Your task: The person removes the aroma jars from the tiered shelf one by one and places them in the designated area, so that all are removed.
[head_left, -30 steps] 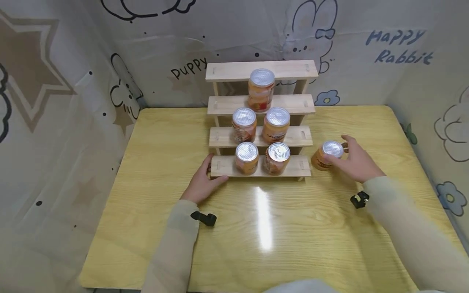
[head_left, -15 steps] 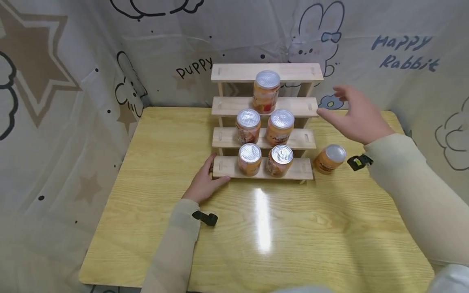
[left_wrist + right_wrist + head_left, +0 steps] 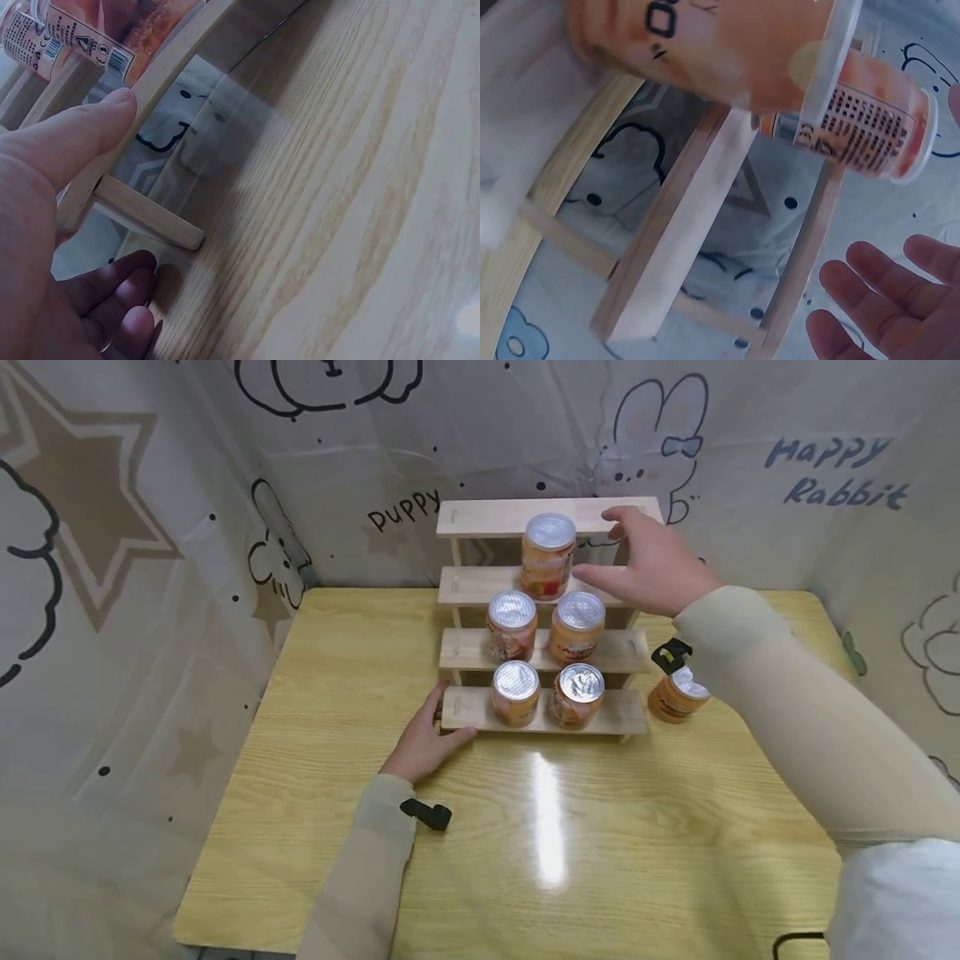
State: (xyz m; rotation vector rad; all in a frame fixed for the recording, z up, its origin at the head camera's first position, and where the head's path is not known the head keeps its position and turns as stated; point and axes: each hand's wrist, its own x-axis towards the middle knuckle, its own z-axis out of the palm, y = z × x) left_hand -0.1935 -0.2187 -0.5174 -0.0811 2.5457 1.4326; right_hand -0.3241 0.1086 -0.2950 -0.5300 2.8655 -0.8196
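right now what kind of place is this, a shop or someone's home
Probably neither: it looks like a small staged tabletop setup. A yellow wood-grain table is closed in by cartoon-printed cloth reading "Puppy" and "Happy Rabbit", and a stepped wooden rack holds a few orange jars.

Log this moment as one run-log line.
left hand: grips bottom-shelf corner of wooden tiered rack | right hand: open, beside jar on third shelf | jar on table: untouched

Both arms in beige long sleeves: left sleeve (image 3: 360,868), right sleeve (image 3: 802,727). Small black clip-on camera mount at each wrist: left (image 3: 426,814), right (image 3: 670,655). Hands bare.
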